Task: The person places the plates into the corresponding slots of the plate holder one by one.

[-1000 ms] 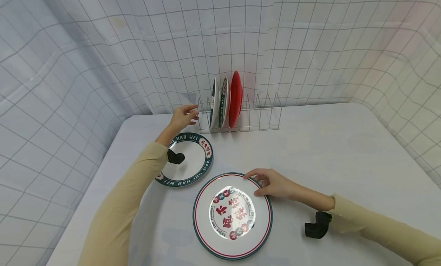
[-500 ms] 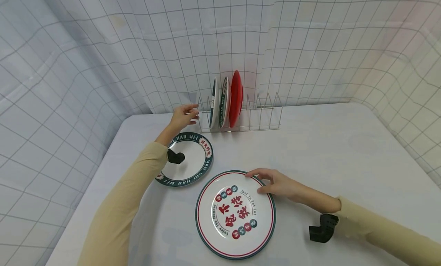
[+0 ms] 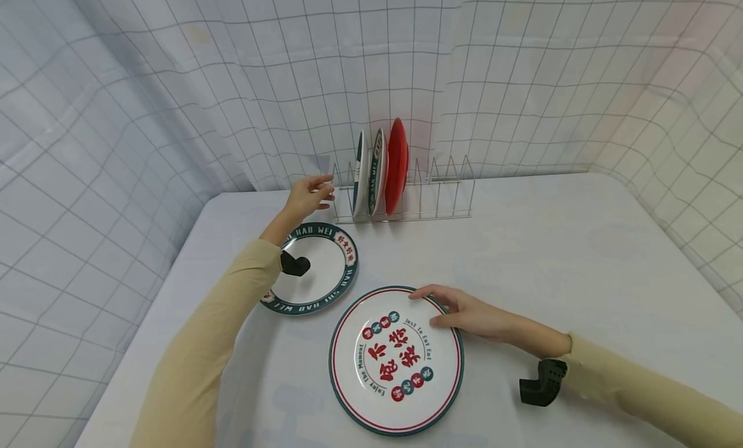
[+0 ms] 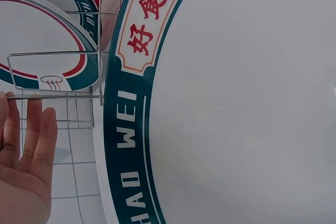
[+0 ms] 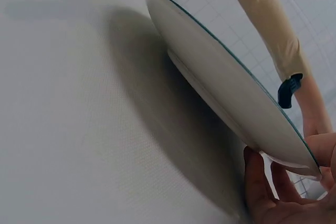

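My right hand (image 3: 464, 312) grips the right rim of a large white plate (image 3: 371, 364), which has a green edge, a red ring and red characters. In the right wrist view, fingers (image 5: 257, 182) reach under the rim, and the plate's pale underside (image 5: 220, 87) slants above its shadow. At the left end of the wire rack (image 3: 441, 213), my left hand (image 3: 307, 196) touches the wire with its fingertips. The left wrist view has those fingers (image 4: 42, 145) fairly straight against a rack wire. A green-rimmed plate (image 3: 313, 274) lies below the left forearm, partly hidden by it.
Two white-and-green plates (image 3: 361, 174) and a red plate (image 3: 397, 167) stand upright in the rack's left half; slots to their right show bare wire. White cloth with a grid pattern (image 3: 522, 80) hangs behind the white-covered table (image 3: 569, 254).
The plate in my right hand has shifted slightly right and its tilt has changed, so the glare is gone from its printed centre. My left hand stays at the rack.
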### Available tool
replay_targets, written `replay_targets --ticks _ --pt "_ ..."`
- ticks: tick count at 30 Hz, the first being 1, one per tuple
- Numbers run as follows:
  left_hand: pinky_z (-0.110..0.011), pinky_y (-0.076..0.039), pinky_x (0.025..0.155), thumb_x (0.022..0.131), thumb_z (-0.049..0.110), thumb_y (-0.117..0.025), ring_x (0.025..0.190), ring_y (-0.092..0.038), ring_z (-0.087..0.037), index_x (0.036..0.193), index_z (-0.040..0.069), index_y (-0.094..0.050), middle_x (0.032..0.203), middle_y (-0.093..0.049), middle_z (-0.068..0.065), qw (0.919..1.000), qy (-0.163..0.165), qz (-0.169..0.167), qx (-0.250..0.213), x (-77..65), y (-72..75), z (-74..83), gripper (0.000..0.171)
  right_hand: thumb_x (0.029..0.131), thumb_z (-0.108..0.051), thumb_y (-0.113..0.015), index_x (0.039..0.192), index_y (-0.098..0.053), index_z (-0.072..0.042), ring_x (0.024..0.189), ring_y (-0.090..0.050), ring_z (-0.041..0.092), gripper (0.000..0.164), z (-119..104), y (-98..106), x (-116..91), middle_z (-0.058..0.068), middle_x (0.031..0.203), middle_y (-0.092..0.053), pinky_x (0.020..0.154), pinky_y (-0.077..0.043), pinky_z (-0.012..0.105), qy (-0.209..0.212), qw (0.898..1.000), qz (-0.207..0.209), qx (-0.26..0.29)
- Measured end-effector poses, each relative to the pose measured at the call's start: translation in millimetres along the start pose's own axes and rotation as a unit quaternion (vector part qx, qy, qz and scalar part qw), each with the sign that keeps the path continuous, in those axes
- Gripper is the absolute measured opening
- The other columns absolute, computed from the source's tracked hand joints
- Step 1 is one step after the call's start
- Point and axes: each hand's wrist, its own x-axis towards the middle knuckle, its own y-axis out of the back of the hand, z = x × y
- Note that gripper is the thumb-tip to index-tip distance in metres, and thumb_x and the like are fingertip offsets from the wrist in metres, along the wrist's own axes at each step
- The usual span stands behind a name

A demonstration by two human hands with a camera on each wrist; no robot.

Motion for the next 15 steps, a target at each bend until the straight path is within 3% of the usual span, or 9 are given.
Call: replay_targets --ticks 3,10,15 --pt "-0.042 -0.054 0.097 0.101 0.015 -0.048 0.112 -0.059 -0.032 0.143 0.004 -0.044 0.119 -0.056 -0.019 1.0000 0.003 0.001 0.002 0.3 -0.7 -0.3 0.043 0.096 -0.005 -0.052 0.144 -0.040 -0.016 0.098 -0.062 0.021 0.050 2.6 1.5 1.9 0.018 0.143 -0.039 0.076 -0.061 0.029 0.005 1.000 -0.017 0.004" --pt "-0.040 -0.055 0.096 0.101 0.015 -0.048 0.110 -0.060 -0.029 0.143 0.003 -0.043 0.124 -0.055 -0.022 0.9999 0.007 0.005 0.012 -0.6 -1.2 -0.5 0.044 0.099 -0.006 -0.047 0.145 -0.038 -0.020 0.115 -0.052 0.022 0.048 5.2 3.7 3.0 0.014 0.149 -0.035 0.086 -0.058 0.029 0.013 0.999 -0.031 -0.004" --pt "-0.039 -0.055 0.095 0.101 0.014 -0.049 0.108 -0.061 -0.029 0.143 0.004 -0.044 0.117 -0.057 -0.018 0.9999 0.005 0.007 0.008 -1.4 0.3 0.6 0.043 0.100 -0.007 -0.046 0.145 -0.038 -0.018 0.109 -0.055 0.022 0.047 6.0 5.3 4.0 0.015 0.146 -0.036 0.083 -0.059 0.029 0.024 0.999 -0.040 -0.011"
